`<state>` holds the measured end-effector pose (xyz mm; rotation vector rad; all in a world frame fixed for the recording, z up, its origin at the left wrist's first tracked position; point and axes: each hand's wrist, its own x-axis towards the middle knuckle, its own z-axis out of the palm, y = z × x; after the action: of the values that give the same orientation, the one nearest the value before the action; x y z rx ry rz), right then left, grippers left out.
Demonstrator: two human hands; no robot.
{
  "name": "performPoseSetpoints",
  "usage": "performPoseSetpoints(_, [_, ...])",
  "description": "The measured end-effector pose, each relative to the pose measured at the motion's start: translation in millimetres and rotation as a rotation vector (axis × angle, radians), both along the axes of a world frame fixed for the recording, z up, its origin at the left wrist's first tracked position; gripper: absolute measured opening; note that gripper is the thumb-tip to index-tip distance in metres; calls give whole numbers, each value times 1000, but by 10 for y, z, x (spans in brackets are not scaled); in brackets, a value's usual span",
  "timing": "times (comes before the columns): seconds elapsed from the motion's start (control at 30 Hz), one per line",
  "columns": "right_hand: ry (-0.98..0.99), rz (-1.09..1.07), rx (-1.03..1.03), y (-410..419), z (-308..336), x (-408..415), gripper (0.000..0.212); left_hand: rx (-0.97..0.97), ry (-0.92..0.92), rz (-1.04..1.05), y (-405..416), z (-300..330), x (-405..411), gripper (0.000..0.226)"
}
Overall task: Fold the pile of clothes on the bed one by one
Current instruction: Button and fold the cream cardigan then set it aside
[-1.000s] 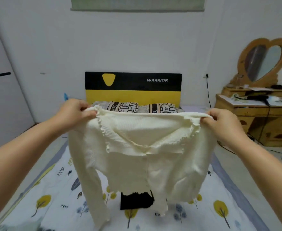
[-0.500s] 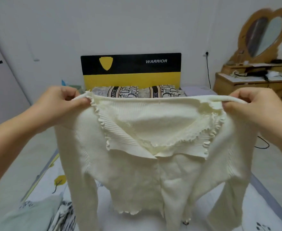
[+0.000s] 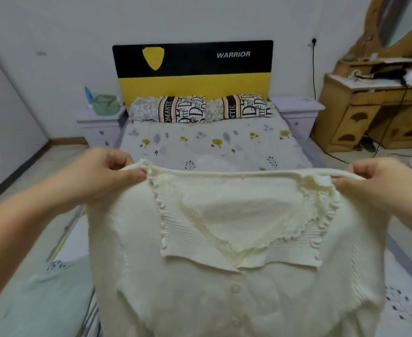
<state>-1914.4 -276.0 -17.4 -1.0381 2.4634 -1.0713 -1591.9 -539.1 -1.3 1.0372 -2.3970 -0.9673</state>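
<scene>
Cream ribbed knit fills the lower half of the head view: a cardigan (image 3: 236, 276) with a frilled collar and a row of small buttons, held up by its shoulders above the bed (image 3: 207, 144). The left hand (image 3: 102, 176) pinches the left shoulder edge between thumb and curled fingers; the right hand (image 3: 380, 186) grips the right shoulder edge the same way, fingers folded round the fabric. The top hem runs taut and nearly level between the two hands. The cardigan's lower edge is cut off by the bottom of the view, so whether it touches the sheet cannot be told.

Beyond the top hem lies a bare stretch of leaf-printed sheet, reaching to two lettered pillows (image 3: 200, 109) against the black-and-yellow headboard (image 3: 192, 69). At lower left, beside the cardigan, sits a pale green garment (image 3: 39, 300) — blurred, with a striped piece just under its near edge. A wooden dresser (image 3: 370, 113) stands at right, well apart from the bed.
</scene>
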Motion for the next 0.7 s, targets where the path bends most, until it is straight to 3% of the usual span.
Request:
performPoseSetpoints(0.2, [-155, -63, 172, -486, -1531, -213, 30, -31, -183, 44, -232, -1520, -488, 40])
performPoseSetpoints(0.33, [-175, -101, 194, -767, -2365, -407, 36, -17, -208, 125, -399, -2327, -746, 35])
performPoseSetpoints(0.57, [-87, -122, 193, -1279, -3123, -818, 27, -76, -202, 276, -765, -3132, -1220, 24])
performPoseSetpoints(0.7, [-16, -94, 208, -1650, -3454, -1080, 28, -148, -255, 326, -1067, -3492, -1500, 37])
